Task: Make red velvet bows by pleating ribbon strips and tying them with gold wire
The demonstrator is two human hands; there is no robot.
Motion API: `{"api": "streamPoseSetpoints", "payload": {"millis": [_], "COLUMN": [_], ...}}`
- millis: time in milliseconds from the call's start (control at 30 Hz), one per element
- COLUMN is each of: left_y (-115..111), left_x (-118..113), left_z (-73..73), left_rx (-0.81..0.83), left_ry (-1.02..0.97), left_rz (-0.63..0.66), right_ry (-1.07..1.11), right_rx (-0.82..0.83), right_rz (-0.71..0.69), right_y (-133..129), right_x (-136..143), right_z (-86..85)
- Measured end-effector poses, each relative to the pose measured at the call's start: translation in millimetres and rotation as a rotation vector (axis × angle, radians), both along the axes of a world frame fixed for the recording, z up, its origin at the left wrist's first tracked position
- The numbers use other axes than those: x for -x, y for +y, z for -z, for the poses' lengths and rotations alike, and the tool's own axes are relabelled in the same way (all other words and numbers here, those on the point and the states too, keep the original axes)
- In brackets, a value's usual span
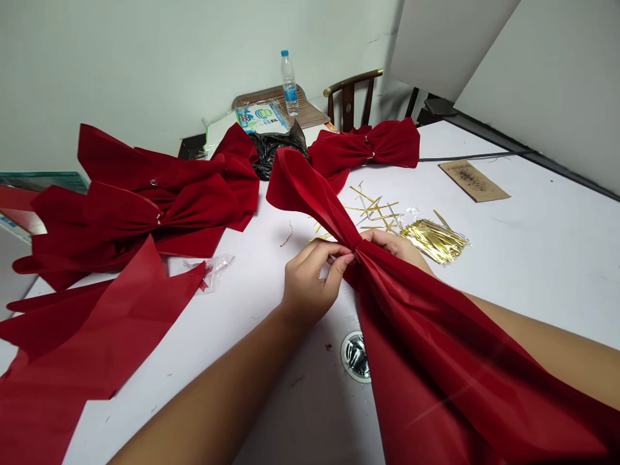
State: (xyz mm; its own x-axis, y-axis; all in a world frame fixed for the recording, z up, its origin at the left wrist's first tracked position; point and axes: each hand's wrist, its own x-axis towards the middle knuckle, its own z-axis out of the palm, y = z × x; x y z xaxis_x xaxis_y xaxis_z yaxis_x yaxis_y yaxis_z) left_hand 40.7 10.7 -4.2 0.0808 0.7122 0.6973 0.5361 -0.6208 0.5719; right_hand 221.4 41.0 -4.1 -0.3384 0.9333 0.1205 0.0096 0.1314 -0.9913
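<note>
A long piece of red velvet fabric [426,361] runs from the lower right up over the table, bunched to a narrow waist near the middle of the view. Thumb and fingers of my left hand [310,278] pinch together at this waist. My right hand [394,245] closes on the gathers from the far side, and the fabric covers part of it. Above the waist, the short end [303,184] flares into a folded loop. Whether a tie is between my fingertips, I cannot make out. Loose gold twist ties [375,208] lie just beyond my hands.
A plastic bag of gold twist ties [433,240] lies right of the loose ones. Gathered red bows [159,216] pile up at left, another bow [368,147] at the back. Flat red fabric [92,342] covers the near left. A cardboard piece [473,181], bottle [289,84] and cable grommet [356,355] also show.
</note>
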Motion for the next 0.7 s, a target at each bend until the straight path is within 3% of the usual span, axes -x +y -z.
{"api": "streamPoseSetpoints", "payload": {"millis": [167, 267, 400, 567, 700], "left_y": [-2, -3, -3, -3, 1], "left_x": [-4, -9, -15, -14, -3], "left_z": [-2.1, -2.5, -7.4, -21.8, -33.7], "left_rx": [0.09, 0.281, 0.545, 0.795, 1.024], "left_ry": [-0.073, -0.217, -0.473, -0.604, -0.653], "left_rz": [0.008, 0.036, 0.168, 0.336, 0.546], "right_ry": [0.076, 0.1, 0.114, 0.066, 0.013], "right_rx": [0.111, 0.121, 0.097, -0.149, -0.303], "right_rz": [-0.014, 0.017, 0.056, 0.055, 0.032], "right_y": [-2, -6, -12, -19, -20], "right_x": [4, 8, 10, 10, 6], "right_z": [-7.6, -12.7, -14.3, -16.1, -18.5]}}
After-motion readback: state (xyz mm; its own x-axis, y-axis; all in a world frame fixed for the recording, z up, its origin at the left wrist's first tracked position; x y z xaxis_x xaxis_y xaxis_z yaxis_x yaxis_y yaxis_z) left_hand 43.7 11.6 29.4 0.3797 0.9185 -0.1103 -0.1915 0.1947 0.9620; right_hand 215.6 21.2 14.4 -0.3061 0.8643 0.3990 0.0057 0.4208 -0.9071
